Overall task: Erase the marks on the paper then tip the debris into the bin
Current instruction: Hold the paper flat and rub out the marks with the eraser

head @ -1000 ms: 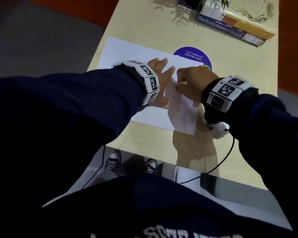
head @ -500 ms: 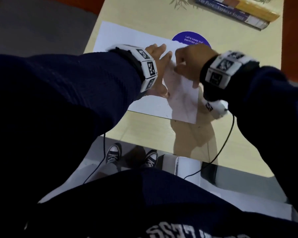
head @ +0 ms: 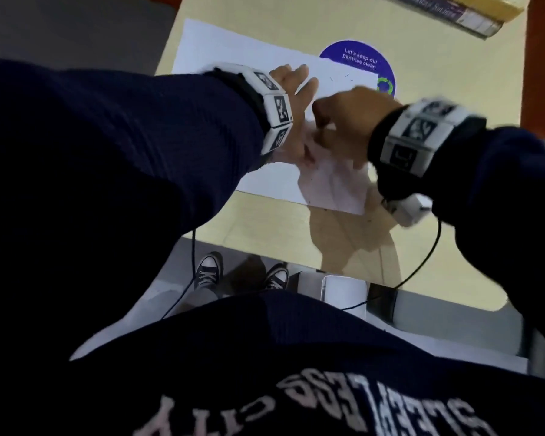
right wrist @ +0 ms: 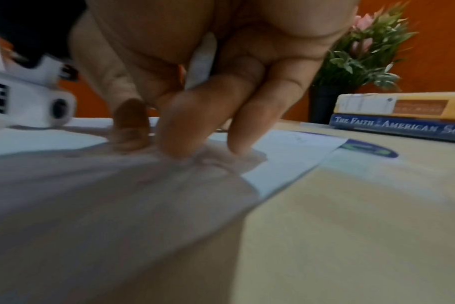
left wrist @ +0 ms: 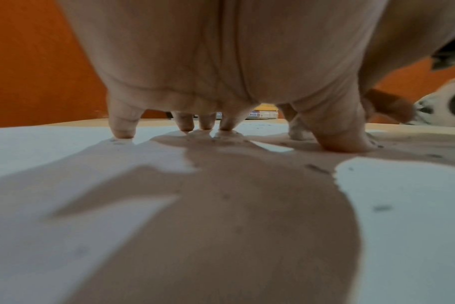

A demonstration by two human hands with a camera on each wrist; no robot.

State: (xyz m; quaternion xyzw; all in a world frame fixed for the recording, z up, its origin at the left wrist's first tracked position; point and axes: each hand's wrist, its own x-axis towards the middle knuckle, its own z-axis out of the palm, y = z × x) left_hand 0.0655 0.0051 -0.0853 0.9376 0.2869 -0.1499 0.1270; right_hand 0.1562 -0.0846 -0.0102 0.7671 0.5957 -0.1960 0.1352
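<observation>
A white sheet of paper [head: 233,51] lies on the pale wooden table [head: 265,221]. My left hand [head: 293,89] rests on it with straight, spread fingers [left wrist: 122,125], and the thumb [left wrist: 343,135] presses down too. Just to its right, my right hand [head: 350,114] is curled and blurred. In the right wrist view its fingers [right wrist: 195,127] press down on the sheet and grip a small whitish eraser [right wrist: 203,59], mostly hidden. Dark eraser crumbs [left wrist: 317,168] are scattered on the paper, some near the far right corner [head: 337,78].
A round purple sticker [head: 359,64] lies under the paper's far right corner. Two stacked books [right wrist: 403,115] and a potted plant [right wrist: 364,51] stand at the table's far end. A white bin-like container [head: 343,291] sits below the near edge. A black cable [head: 422,262] hangs from my right wrist.
My right hand has slid towards me along the paper, uncovering the far corner by the sticker. My left hand has kept its place on the sheet.
</observation>
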